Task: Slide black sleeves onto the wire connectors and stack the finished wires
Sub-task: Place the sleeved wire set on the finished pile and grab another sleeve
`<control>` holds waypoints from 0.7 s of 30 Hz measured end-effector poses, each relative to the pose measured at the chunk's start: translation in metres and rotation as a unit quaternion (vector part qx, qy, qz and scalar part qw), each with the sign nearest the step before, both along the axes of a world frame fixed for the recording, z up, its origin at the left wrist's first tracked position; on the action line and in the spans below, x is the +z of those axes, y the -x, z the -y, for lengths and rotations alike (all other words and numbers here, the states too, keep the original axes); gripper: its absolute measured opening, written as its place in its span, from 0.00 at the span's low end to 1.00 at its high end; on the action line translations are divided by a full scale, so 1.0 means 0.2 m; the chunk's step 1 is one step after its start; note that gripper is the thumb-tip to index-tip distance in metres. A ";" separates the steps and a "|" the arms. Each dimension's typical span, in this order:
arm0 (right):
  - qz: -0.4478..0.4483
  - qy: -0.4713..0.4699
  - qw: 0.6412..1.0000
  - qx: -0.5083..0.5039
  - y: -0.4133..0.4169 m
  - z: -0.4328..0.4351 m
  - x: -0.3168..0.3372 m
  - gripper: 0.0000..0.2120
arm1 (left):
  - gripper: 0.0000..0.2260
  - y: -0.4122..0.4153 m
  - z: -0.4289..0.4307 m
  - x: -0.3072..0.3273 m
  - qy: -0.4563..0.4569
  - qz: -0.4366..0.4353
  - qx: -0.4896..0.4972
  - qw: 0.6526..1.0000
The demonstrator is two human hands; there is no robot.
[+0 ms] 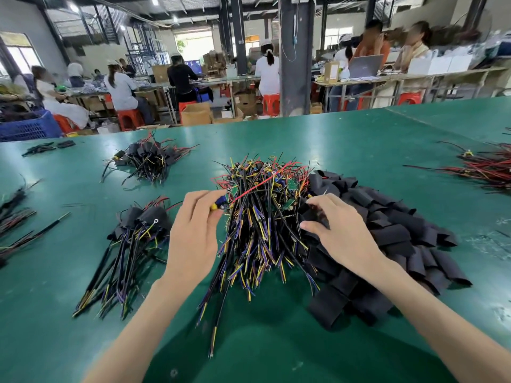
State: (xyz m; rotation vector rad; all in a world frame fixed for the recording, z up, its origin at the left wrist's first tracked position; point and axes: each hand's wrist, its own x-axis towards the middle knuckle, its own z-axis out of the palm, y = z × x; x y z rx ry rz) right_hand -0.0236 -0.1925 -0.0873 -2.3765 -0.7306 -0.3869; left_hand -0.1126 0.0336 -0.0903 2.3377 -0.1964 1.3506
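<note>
- Picking out the next piece, with the left hand [193, 233] pinching a blue-and-yellow connector [219, 205] between thumb and fingers at the 9 o'clock edge of the bare wires [262, 217] heaped mid-desk [359, 139].
- Reaching with the right hand [340, 233] into the black sleeves [392, 236] piled at 3 o'clock of those wires, with fingers curled onto the heap and thumb out; impossible to tell whether a single sleeve is already gripped.
- Likely needed next: freeing one sleeve, opening its flattened mouth, lining it up with the connector and sliding it on.
- Then probably laying it on the finished stack [138, 239] at 9 o'clock of the left hand.
- Beyond the desk at 10 o'clock, a blue crate [27, 128] holding dark bundles, too blurred to name.
- At 12 o'clock, a cardboard box [196, 114], contents hidden.
</note>
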 end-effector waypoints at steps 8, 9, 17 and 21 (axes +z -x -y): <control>0.016 -0.025 0.999 0.014 0.01 -0.01 -0.01 0.19 | 0.13 0.01 0.05 -0.02 -0.006 -0.028 -0.010 1.000; 0.018 -0.029 0.999 0.014 0.01 -0.01 -0.01 0.19 | 0.13 0.02 0.05 -0.02 -0.008 -0.033 -0.011 0.999; 0.035 -0.068 0.997 0.000 -0.04 0.02 -0.01 0.20 | 0.13 0.01 0.03 -0.05 -0.024 -0.098 -0.028 0.995; 0.057 -0.092 0.994 -0.005 -0.05 0.03 -0.01 0.20 | 0.14 0.01 0.02 -0.05 -0.034 -0.104 -0.031 0.993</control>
